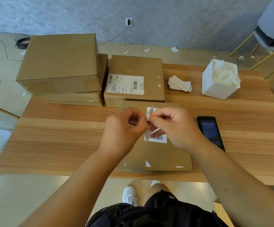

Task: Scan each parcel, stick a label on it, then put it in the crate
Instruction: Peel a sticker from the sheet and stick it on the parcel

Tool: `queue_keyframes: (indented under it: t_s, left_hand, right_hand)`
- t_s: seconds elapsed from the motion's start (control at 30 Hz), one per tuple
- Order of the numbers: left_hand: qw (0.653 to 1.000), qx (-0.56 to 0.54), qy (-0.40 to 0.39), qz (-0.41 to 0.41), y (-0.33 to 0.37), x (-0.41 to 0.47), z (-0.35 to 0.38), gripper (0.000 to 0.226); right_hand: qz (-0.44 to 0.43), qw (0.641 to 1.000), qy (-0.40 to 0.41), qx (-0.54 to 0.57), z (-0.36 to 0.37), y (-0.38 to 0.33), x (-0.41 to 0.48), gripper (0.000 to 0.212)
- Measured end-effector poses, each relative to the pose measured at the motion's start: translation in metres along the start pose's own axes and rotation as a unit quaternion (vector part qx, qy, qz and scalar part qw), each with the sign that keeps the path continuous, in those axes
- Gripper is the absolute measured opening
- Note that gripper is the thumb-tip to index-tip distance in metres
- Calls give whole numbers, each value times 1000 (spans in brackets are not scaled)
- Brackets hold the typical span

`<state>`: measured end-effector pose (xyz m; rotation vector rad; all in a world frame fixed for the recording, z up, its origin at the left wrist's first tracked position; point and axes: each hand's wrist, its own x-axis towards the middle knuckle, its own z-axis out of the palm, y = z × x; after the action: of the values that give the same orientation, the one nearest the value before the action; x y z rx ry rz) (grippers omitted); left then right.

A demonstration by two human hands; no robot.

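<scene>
A white square bin (pixel 218 89) stands at the far right of the tabletop (pixel 64 138), filled with crumpled white backing paper (pixel 225 74). Just left of it lies a small stack of labels (pixel 179 83). The flat parcel (pixel 157 154) lies at the near edge under both hands, a barcode sticker (pixel 157 139) on its top. The left hand (pixel 124 128) and right hand (pixel 174 126) each pinch a small label (pixel 148 123) between fingertips, both grips closed on it above the parcel. A handheld scanner (pixel 210 131) lies just right of the parcel. Three more cardboard boxes (pixel 133 79) sit at the far left. Paper scraps dot the tiled floor (pixel 2 76); a chair (pixel 272 30) is cut off top right. No crate shows.
</scene>
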<state>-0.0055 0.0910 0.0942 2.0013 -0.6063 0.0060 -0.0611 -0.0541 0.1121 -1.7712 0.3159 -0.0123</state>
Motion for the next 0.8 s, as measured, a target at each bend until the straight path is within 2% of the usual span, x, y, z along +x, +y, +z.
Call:
queue_keyframes:
  t_s: [0.1,0.27,0.5,0.67,0.8]
  left_hand:
    - [999,-30,-9,-44,1,1,1,4]
    - [993,-88,-40,-71,8,3,5,10]
    - [990,-118,-53,-59,12,9,8,15]
    - [990,-122,-47,-53,13,14,10,11]
    - [992,-110,-44,-33,14,16,11,18]
  right_hand:
    - [16,999,-9,34,-5,-1,-1,20]
    - [29,999,-20,34,-12,2,-1,20]
    - [31,998,-7,58,-20,-1,1,21]
    - [26,997,-8,75,-24,-3,3,18]
    - [28,998,5,64,-23,-3,5,18]
